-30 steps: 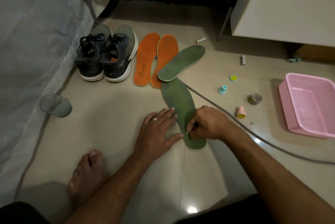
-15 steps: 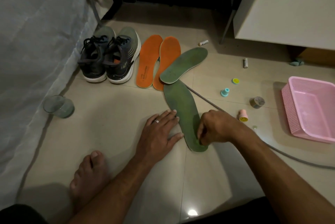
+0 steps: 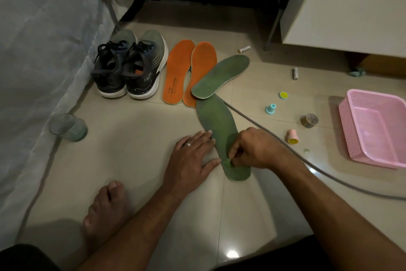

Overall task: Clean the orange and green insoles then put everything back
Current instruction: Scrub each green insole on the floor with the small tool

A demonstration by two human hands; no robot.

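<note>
A green insole lies lengthwise on the tiled floor in front of me. My right hand pinches a small green cloth and presses it on the insole's near end. My left hand lies flat on the floor, fingertips touching the insole's left edge. A second green insole lies slanted across the first one's far tip. Two orange insoles lie side by side beyond it. A pair of grey sneakers stands to their left.
A glass stands by the bed cover at left. A pink basket sits at right. Small stamps, a tape roll, batteries and a grey cable lie on the floor. My bare foot rests at lower left.
My right hand slid the cloth from the insole's right side back to its near left edge. My left hand stayed put.
</note>
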